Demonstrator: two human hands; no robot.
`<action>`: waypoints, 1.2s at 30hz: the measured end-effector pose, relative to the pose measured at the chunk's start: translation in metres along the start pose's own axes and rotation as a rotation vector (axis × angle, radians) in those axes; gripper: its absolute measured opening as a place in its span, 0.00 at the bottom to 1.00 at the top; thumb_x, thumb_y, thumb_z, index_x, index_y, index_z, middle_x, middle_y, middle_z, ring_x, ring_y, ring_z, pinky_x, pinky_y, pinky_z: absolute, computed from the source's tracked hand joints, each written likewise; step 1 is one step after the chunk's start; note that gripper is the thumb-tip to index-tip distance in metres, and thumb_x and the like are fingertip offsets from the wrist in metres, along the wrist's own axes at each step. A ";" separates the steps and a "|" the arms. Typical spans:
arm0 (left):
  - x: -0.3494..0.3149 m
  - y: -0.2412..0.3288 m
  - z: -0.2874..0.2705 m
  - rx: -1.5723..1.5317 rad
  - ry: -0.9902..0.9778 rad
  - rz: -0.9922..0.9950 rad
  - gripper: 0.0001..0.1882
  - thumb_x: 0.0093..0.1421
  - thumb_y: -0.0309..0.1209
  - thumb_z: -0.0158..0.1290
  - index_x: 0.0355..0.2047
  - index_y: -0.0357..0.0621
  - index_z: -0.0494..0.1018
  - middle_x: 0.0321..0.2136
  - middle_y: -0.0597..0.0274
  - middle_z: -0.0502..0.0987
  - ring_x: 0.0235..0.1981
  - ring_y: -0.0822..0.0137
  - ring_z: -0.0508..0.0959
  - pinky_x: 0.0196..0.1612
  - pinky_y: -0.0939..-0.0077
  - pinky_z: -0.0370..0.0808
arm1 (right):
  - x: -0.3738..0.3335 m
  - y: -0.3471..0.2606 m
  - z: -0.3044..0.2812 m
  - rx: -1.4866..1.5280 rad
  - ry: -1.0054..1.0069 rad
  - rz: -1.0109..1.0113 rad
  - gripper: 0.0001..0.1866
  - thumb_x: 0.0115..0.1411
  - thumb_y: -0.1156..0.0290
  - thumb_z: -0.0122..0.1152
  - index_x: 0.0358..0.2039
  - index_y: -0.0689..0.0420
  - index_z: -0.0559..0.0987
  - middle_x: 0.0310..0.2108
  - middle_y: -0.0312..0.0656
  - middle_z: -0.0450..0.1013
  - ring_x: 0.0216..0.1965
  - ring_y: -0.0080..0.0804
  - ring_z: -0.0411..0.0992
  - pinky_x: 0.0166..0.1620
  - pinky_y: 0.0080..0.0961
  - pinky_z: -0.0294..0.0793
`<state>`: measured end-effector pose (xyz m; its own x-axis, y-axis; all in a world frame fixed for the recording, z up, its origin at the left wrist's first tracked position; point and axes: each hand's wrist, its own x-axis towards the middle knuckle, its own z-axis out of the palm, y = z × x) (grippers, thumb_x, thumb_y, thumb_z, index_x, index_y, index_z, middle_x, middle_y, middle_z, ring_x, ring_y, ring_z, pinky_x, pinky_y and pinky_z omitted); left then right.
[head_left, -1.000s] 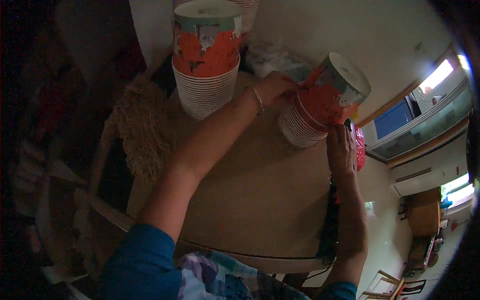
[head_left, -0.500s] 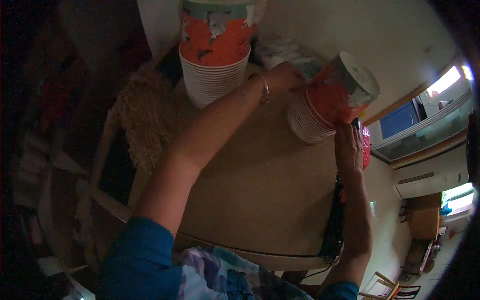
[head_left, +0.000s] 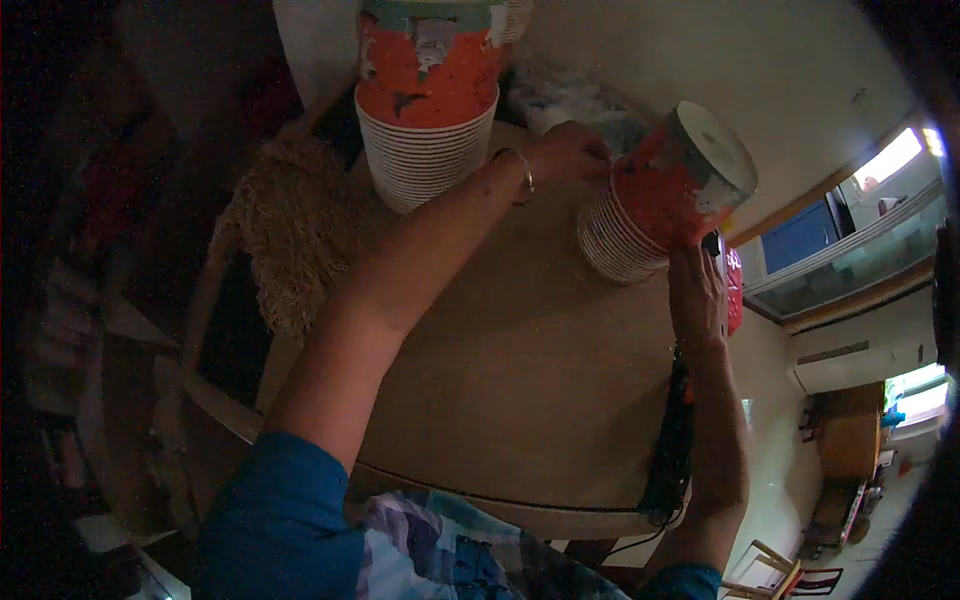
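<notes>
Paper tub stack: between the left and right fingers, on the far right part of the counter; tubs nested mouth down, orange and green outer band scuffed, white rims bunched below; slanted in this bent view, so I cannot tell whether it truly tilts.
Left fingers: bent, tips at the stack's left side near a rim; whether they pinch it, I cannot tell.
Right fingers: close together, laid along the stack's right side; their grip on a rim is hidden.
Counter: bare brown top, spreading below and between both sets of fingers, its near edge bowed by the lens.
Second stack: left of the left fingers, same orange and green, white rims beneath.
Clear plastic heap: just beyond the left fingers, crumpled.
Tan shaggy cloth: well to the left of the left fingers, beside the counter.
Red object: just right of the right fingers, partly hidden.
Wall: pale, rising beyond the right fingers.
Room: dim left of the fingers; far right of them, a bright window, a wooden cabinet and, lower, a wooden chair.
</notes>
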<state>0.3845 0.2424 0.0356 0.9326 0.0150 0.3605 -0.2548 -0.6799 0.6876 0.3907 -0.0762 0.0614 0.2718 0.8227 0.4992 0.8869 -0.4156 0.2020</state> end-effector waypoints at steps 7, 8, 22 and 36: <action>-0.009 0.013 0.015 0.201 0.082 0.026 0.25 0.53 0.54 0.56 0.34 0.43 0.79 0.27 0.54 0.79 0.31 0.65 0.78 0.37 0.66 0.74 | -0.017 0.008 0.007 0.082 -0.022 0.022 0.20 0.54 0.80 0.51 0.50 0.62 0.70 0.48 0.52 0.68 0.47 0.53 0.68 0.49 0.45 0.69; -0.008 0.033 0.021 0.111 -0.010 0.017 0.24 0.55 0.53 0.56 0.35 0.43 0.79 0.28 0.56 0.79 0.31 0.65 0.77 0.38 0.67 0.74 | -0.029 0.020 0.003 0.039 -0.055 0.007 0.20 0.54 0.80 0.51 0.50 0.62 0.70 0.48 0.52 0.68 0.47 0.53 0.68 0.49 0.45 0.69; -0.013 0.000 0.037 -0.234 0.001 -0.230 0.12 0.60 0.31 0.53 0.43 0.40 0.75 0.42 0.55 0.72 0.41 0.61 0.75 0.44 0.72 0.73 | -0.035 0.007 0.008 -0.025 0.095 -0.019 0.12 0.51 0.76 0.55 0.38 0.57 0.71 0.37 0.46 0.67 0.41 0.45 0.69 0.43 0.39 0.70; -0.047 0.076 0.077 0.090 0.432 0.195 0.11 0.57 0.29 0.53 0.38 0.35 0.75 0.29 0.46 0.77 0.38 0.48 0.77 0.42 0.60 0.73 | -0.088 -0.008 0.046 -0.053 -0.027 -0.018 0.18 0.55 0.75 0.53 0.47 0.63 0.72 0.48 0.49 0.68 0.47 0.42 0.68 0.52 0.39 0.66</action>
<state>0.3407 0.1338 0.0227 0.6734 0.1709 0.7192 -0.3738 -0.7606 0.5308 0.3768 -0.1281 -0.0228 0.2665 0.8402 0.4723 0.8710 -0.4197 0.2553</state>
